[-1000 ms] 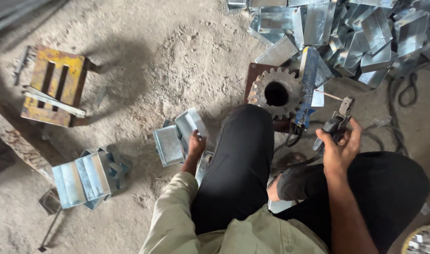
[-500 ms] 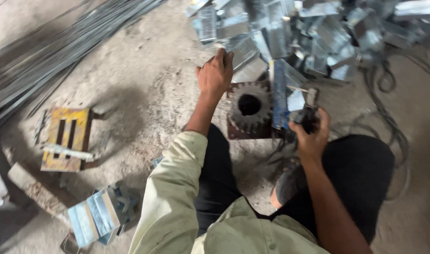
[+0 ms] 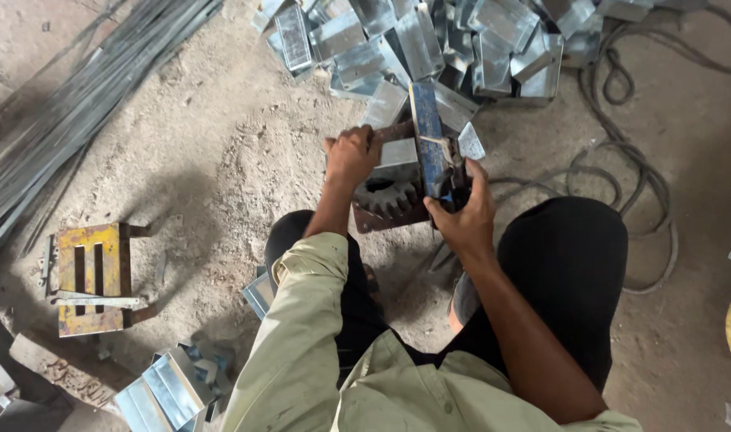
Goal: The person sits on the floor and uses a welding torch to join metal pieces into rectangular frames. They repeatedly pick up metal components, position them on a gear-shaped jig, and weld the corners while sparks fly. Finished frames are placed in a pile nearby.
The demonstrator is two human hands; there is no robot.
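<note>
At frame centre, the left hand (image 3: 351,156) grips a bent metal piece (image 3: 397,142) over the gear (image 3: 385,196); the right hand (image 3: 460,210) clasps a dark tool (image 3: 453,188).

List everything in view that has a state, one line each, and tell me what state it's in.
Left hand: closed on a flat metal piece over the gear.
Right hand: grip closed on a dark tool, mostly hidden.
Blue-grey metal bar: upright on edge beside the gear.
Gear: lying flat on a rusty plate, partly covered.
Folded metal pieces: heaped loosely.
Yellow jig: lying flat, untouched.
Cable: coiled loosely on the ground.
</note>
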